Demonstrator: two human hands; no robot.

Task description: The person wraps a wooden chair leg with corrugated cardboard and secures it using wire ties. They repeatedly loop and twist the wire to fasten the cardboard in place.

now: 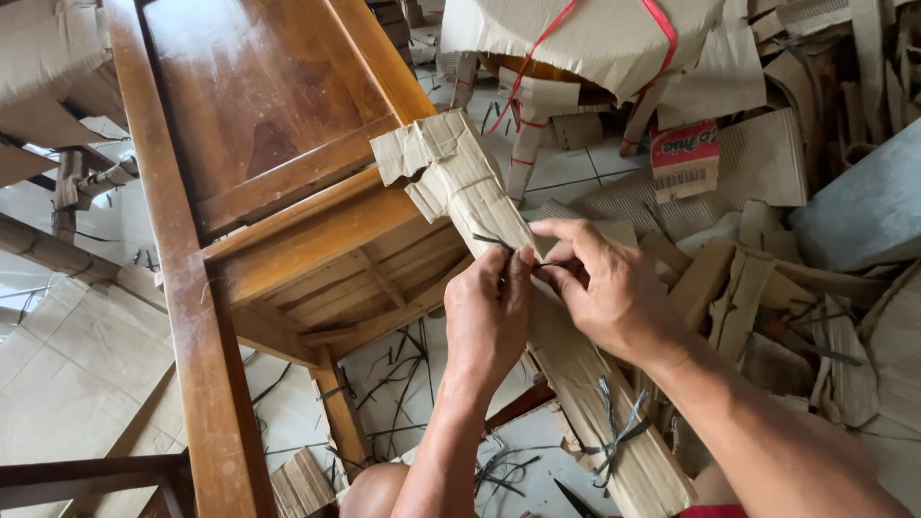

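Observation:
A brown wooden chair (249, 125) lies tipped over in front of me, one leg wrapped in corrugated cardboard (480, 197). My left hand (489, 317) and my right hand (600, 288) meet at the middle of that wrapped leg. Both pinch a thin dark strap (499, 242) that runs across the cardboard. Lower down, another dark strap (614, 436) is knotted around the same wrap, its ends loose.
Cardboard scraps (758, 288) pile up on the right. At the top stands another piece of furniture wrapped in cardboard (585, 38) with red strapping. Flat cardboard sheets (77, 355) lie at the left. Cut dark strap bits (403, 369) litter the white tiled floor.

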